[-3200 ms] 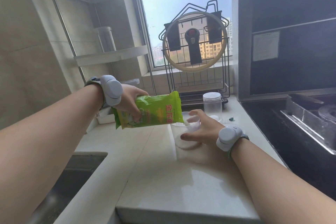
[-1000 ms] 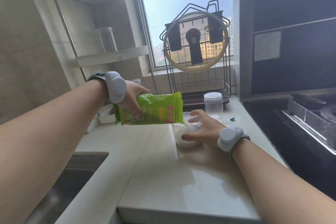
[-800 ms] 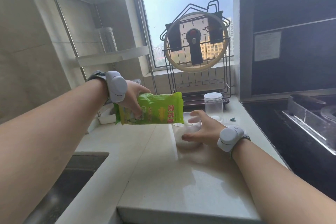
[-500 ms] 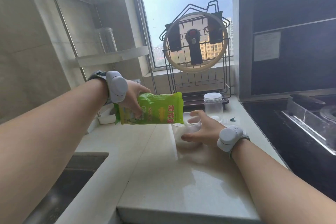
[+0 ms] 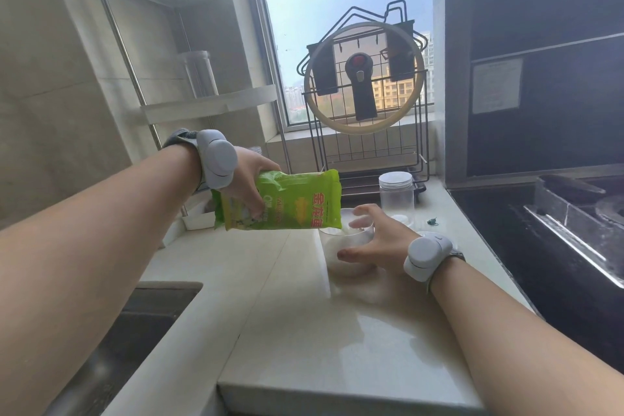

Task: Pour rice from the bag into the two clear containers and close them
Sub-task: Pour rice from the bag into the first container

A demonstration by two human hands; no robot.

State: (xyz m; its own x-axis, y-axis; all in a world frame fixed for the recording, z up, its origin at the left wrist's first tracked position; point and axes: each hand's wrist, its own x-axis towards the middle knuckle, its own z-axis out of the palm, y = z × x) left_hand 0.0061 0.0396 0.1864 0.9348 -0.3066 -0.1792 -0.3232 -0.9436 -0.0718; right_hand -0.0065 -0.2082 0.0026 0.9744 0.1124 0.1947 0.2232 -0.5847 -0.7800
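My left hand (image 5: 248, 184) grips a green rice bag (image 5: 287, 201) held sideways, its open right corner over the mouth of a clear container (image 5: 341, 248) on the counter. That container looks white with rice in its lower part. My right hand (image 5: 374, 241) wraps around the container's right side, thumb at the front, fingers behind the rim. A second clear container (image 5: 396, 194) with a white lid on stands upright further back, in front of the rack. A flat white lid (image 5: 403, 219) lies beside it, partly hidden by my right hand.
A black wire rack (image 5: 368, 132) holding a round pot lid stands at the window behind. A dark stove (image 5: 553, 236) fills the right side. A sink (image 5: 135, 324) is at lower left. Corner shelves (image 5: 209, 105) stand at the back left. A small green scrap (image 5: 432, 221) lies near the stove.
Since the earliest frame the bag has been raised slightly and levelled, and the container shows more rice. Over the last second both hands have hardly moved.
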